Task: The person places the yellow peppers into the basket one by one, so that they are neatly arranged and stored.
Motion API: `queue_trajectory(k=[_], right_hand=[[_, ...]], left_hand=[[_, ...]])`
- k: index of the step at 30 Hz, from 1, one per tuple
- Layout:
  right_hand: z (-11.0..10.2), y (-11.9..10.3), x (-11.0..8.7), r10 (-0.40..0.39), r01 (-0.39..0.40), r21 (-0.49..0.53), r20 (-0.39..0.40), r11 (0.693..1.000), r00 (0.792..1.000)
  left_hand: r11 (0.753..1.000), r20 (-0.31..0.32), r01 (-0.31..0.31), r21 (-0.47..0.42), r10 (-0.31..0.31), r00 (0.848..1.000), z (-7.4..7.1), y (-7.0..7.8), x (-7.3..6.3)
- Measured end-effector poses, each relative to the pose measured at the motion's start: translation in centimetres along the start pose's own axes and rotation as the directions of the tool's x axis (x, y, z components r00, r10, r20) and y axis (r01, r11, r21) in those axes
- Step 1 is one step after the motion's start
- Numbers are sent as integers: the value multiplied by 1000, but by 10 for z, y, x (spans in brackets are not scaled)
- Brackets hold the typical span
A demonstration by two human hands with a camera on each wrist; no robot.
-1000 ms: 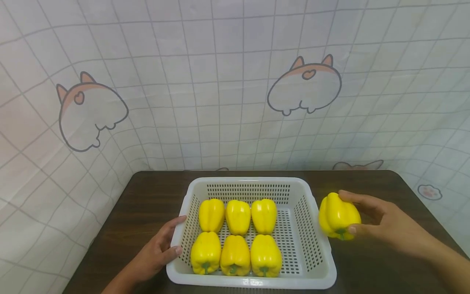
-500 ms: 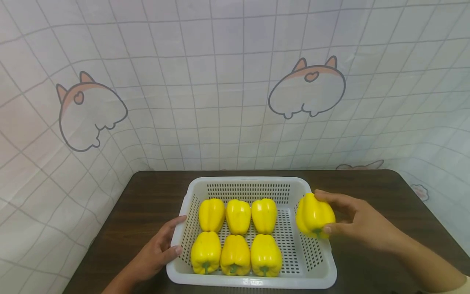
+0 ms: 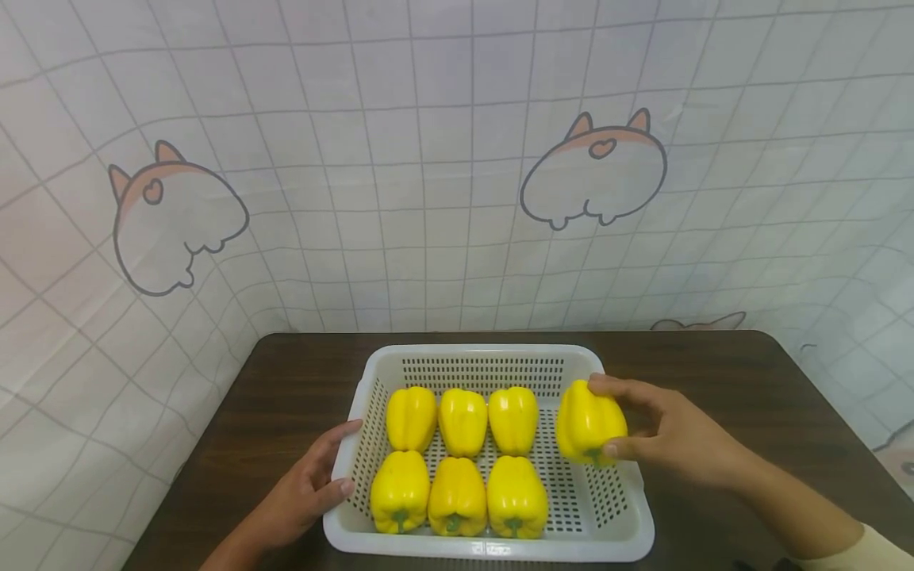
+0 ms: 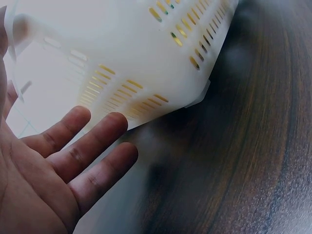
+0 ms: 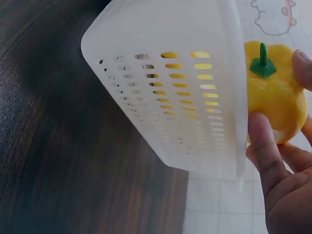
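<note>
In the head view, my right hand [image 3: 685,436] holds a yellow bell pepper [image 3: 589,424] over the right side of a white plastic basket [image 3: 557,547]. Thumb and fingers grip it from the right, its green stem turned toward me. The right wrist view shows this bell pepper [image 5: 275,97] above the rim, the fingers spread around it. Several more yellow bell peppers [image 3: 457,496] lie in two rows in the basket's left and middle. My left hand [image 3: 303,492] rests at the left rim, thumb and fingertips touching it. In the left wrist view its fingers [image 4: 92,146] lie fairly straight beside the slotted wall.
The basket stands on a dark wood-grain table [image 3: 250,420]. Behind it hangs a white grid-patterned cloth [image 3: 428,159] with cartoon animal prints. Bare basket floor [image 3: 560,476] shows right of the two rows.
My right hand has carried the bell pepper leftward, from beside the basket's right rim to above its inside. My left hand and the other bell peppers have stayed in place.
</note>
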State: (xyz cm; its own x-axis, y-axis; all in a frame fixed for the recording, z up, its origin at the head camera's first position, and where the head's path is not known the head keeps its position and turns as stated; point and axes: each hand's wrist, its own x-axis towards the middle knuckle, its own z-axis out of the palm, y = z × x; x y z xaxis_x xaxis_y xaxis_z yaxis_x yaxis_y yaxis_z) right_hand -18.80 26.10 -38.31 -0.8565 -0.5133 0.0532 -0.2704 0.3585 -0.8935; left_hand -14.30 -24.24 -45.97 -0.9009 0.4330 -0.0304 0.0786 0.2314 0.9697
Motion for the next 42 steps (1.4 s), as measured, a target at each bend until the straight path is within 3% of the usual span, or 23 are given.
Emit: queue_trajectory(k=[6, 14, 24, 33, 42], right_hand=[[3, -2, 3, 29, -29, 12, 32, 1000, 999], [7, 0, 5, 43, -43, -5, 16, 999, 999], [17, -5, 12, 59, -59, -81, 1, 995, 998], [24, -9, 14, 91, -94, -217, -22, 972, 996], [26, -11, 14, 85, -83, -242, -3, 967, 996]], left_hand=[[1000, -6, 2, 7, -2, 1000, 0, -1, -1], [1000, -7, 5, -16, -5, 1000, 1, 1, -1], [1000, -7, 11, -9, -11, 1000, 1, 1, -2], [1000, -6, 3, -14, -3, 1000, 1, 0, -1], [1000, -23, 22, 7, -22, 999, 2, 0, -1]])
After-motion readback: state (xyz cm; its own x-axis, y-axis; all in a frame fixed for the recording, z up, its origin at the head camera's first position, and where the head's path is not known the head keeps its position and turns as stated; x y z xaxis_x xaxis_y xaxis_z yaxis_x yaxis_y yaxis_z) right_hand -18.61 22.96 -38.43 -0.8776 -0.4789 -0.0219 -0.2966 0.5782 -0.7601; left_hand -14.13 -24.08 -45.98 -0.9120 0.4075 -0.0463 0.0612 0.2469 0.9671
